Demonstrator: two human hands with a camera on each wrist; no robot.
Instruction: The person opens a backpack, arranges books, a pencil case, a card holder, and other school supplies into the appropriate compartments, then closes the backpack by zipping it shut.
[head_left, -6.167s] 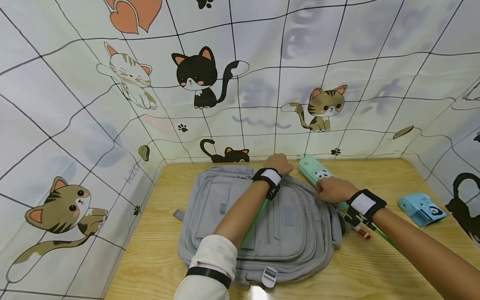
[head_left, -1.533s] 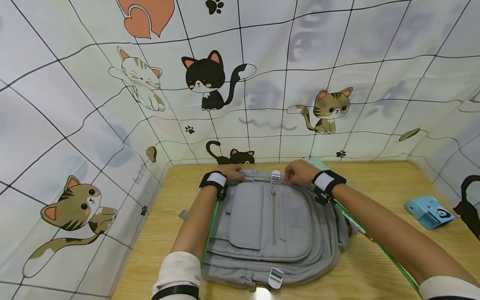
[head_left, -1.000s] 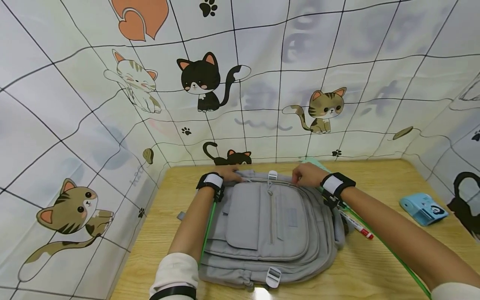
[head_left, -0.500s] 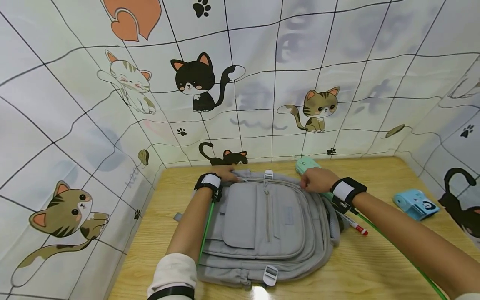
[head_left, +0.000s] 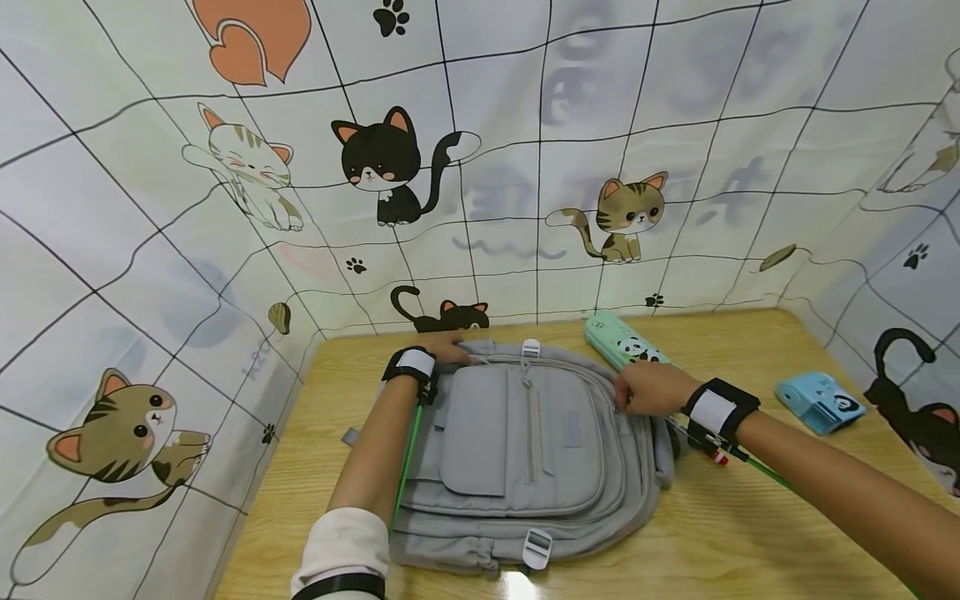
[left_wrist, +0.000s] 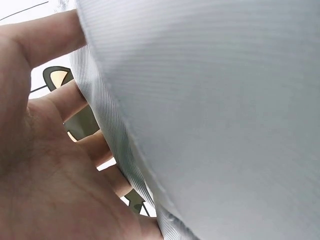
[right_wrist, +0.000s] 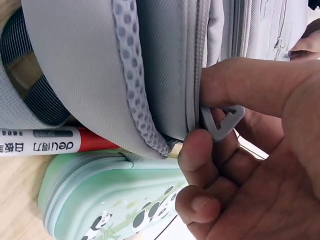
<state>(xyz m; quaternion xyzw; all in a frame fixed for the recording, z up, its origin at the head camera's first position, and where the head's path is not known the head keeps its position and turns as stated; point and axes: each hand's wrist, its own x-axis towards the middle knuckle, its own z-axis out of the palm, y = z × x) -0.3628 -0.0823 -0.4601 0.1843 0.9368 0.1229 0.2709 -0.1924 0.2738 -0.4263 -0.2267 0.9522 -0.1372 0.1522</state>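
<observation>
Backpack (head_left: pixel 525 450): grey, lying flat on the tabletop (head_left: pixel 720 533), front pocket upward.
Left hand (head_left: pixel 442 346): at the backpack's upper-left corner; grip spread along the fabric edge, fingertips hidden, so pinching cannot be confirmed.
Right hand (head_left: pixel 652 387): at the backpack's right side; grip pinching the zipper pull (right_wrist: pixel 230 124), a grey triangular ring.
Pencil case (head_left: pixel 622 340): mint green, panda print, beside the backpack's upper-right edge, partly hidden by the right hand.
Marker (right_wrist: pixel 65 142): white and red, beside the pencil case.
Light-blue item (head_left: pixel 820 402): to the right, well apart from the backpack.
</observation>
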